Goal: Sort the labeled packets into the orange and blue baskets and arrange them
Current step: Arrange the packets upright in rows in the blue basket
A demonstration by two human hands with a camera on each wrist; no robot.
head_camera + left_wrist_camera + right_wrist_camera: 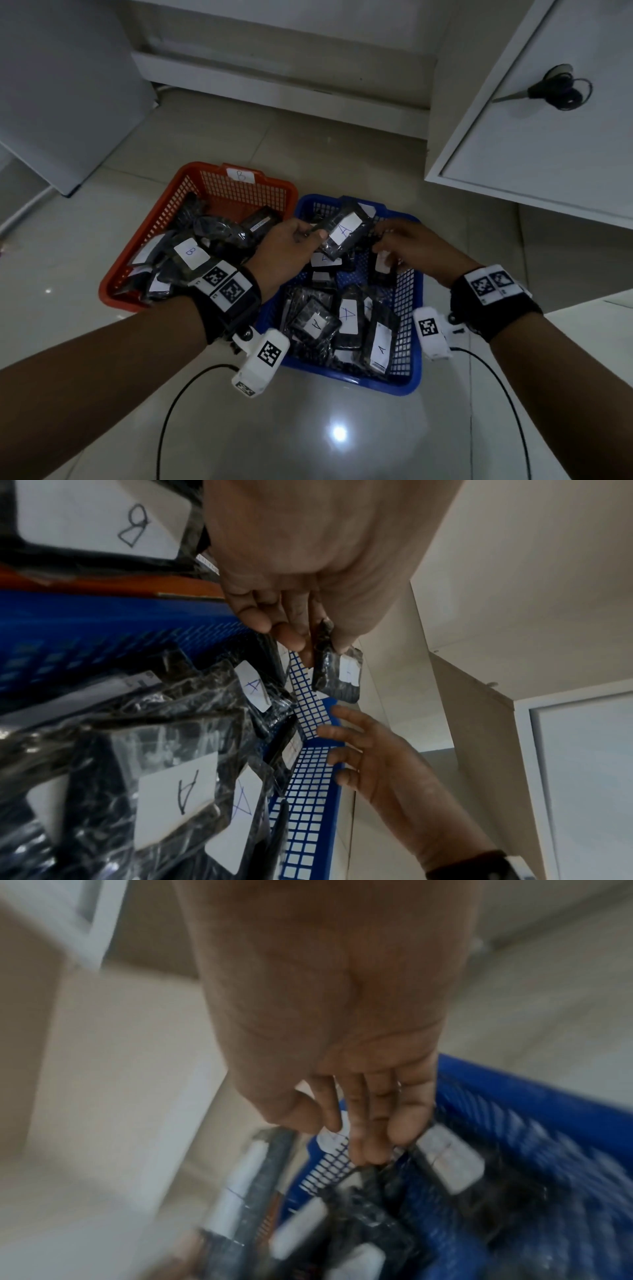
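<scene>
The left hand pinches a black packet labelled "A" above the far rim of the blue basket, whose other packets also read "A". The right hand, fingers loosely spread, reaches into it. The orange basket, touching its left side, is tagged "B". Bare floor lies nearer.

Our right wrist view is motion-blurred, so the labels on the packets under our right hand cannot be read. Our left hand covers one end of the A packet, and our wristband hides the orange basket's near corner.
</scene>
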